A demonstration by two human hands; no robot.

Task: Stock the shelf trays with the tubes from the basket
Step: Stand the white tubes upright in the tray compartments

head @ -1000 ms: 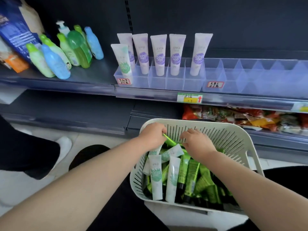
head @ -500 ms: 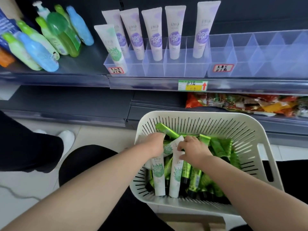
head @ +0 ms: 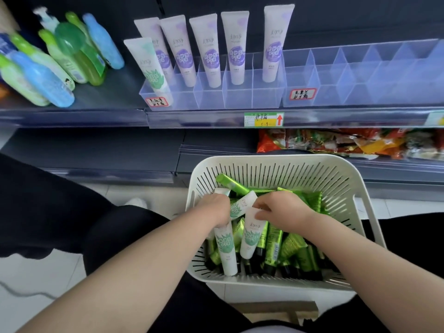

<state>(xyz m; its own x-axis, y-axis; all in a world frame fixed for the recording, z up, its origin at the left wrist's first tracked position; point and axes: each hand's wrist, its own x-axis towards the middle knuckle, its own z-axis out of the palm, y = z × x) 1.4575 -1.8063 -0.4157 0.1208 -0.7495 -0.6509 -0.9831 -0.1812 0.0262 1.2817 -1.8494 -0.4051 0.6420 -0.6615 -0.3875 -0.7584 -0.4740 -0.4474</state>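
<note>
A white slotted basket (head: 336, 186) in front of me holds several shiny green tubes (head: 274, 246) and a few white tubes with green labels. My left hand (head: 213, 207) is closed around the top of one white tube (head: 224, 248). My right hand (head: 276, 210) pinches the top of another white tube (head: 252, 236). A third white tube (head: 240, 205) lies between my hands. On the shelf above, a clear divided tray (head: 211, 97) holds one green-label white tube (head: 150, 68) and several purple-label tubes (head: 235, 49). A second clear tray (head: 360, 78) to its right stands without tubes.
Green and blue bottles (head: 48, 66) lie on the shelf at the left. Snack packets (head: 348, 143) fill the lower shelf at the right. A person in black clothing (head: 48, 207) with a white shoe is at the left on the pale floor.
The view has tilted down and closer to the basket. Both hands have sunk deeper among the tubes and closed on white tubes.
</note>
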